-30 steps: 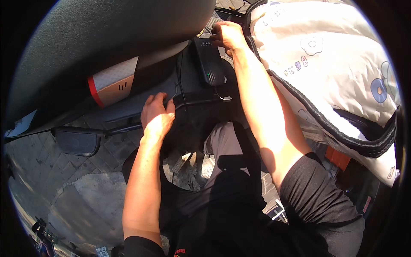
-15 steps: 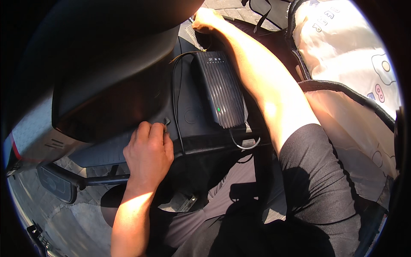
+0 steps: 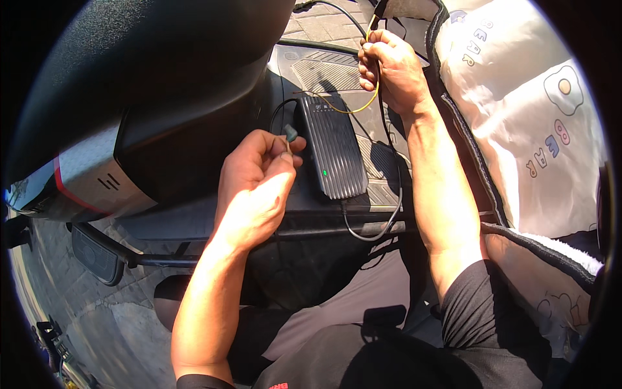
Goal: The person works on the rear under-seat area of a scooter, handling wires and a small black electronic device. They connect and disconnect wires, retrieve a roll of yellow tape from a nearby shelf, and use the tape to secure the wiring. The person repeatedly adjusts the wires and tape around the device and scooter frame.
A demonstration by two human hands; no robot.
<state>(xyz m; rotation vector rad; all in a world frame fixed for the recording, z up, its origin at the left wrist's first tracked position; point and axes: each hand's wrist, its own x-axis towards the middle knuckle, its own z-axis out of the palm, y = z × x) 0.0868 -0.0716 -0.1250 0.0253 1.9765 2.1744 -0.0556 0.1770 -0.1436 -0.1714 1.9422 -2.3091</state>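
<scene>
Pinches grey-green nub in left hand, thin yellow wire in right hand, near ribbed oblong charger, puffy cover.

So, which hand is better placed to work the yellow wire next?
Likely the right hand: its fingers appear to pinch the yellow wire. The left hand is lower in the view, left of the black ribbed box, its thumb and fingers occupied with a small grey-green piece.
</scene>
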